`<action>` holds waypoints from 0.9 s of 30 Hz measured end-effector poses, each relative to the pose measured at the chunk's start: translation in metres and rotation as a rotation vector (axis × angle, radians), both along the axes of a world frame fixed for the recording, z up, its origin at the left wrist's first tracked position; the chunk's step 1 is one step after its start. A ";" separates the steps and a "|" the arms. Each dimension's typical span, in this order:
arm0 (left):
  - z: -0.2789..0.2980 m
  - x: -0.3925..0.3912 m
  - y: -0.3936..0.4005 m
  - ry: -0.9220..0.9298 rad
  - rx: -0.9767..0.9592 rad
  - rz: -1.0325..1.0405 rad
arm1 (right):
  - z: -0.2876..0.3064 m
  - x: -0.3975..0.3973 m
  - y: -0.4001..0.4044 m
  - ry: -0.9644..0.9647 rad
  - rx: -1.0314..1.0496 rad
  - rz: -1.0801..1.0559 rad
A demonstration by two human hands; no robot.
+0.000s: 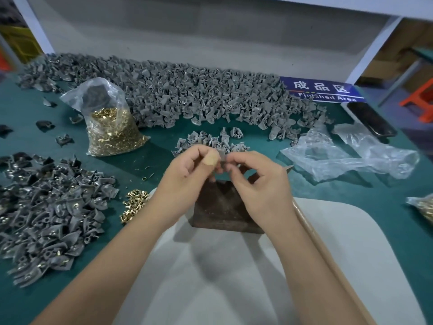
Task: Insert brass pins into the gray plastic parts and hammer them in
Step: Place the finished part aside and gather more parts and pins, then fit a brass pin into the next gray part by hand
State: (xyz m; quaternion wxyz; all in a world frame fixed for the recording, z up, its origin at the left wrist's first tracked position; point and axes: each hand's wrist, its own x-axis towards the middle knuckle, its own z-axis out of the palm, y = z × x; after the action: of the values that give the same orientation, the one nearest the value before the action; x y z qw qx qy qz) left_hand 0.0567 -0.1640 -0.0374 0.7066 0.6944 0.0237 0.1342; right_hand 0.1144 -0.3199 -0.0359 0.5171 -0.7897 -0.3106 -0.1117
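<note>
Both hands met above the dark block (225, 207): the left hand (187, 170) and right hand (257, 181) pinched one gray plastic part (221, 158) between curled fingertips. A crooked pin could jam or slip free and drop among the loose brass pins (134, 205). The fingers hid the pin itself.

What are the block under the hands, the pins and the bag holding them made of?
Block: probably rusty steel or dark wood; brown, matte, mottled faces leave it open.
Pins: look like brass; shiny yellow-gold glints.
Bag: thin clear plastic film; see-through, crinkled, glossy folds.
</note>
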 end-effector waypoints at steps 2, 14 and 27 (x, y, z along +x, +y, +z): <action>-0.001 -0.002 0.000 -0.020 0.217 0.036 | 0.000 0.001 -0.001 -0.016 -0.011 0.007; -0.002 -0.004 -0.002 -0.046 0.076 0.116 | 0.002 -0.002 -0.004 -0.180 -0.149 0.106; -0.007 0.001 0.000 -0.057 -0.074 0.032 | 0.000 0.001 -0.002 -0.087 -0.039 0.093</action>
State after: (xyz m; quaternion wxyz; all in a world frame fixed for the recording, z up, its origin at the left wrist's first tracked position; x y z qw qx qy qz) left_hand 0.0575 -0.1644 -0.0442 0.7301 0.6631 0.0197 0.1640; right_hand 0.1150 -0.3224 -0.0357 0.4922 -0.7788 -0.3712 -0.1156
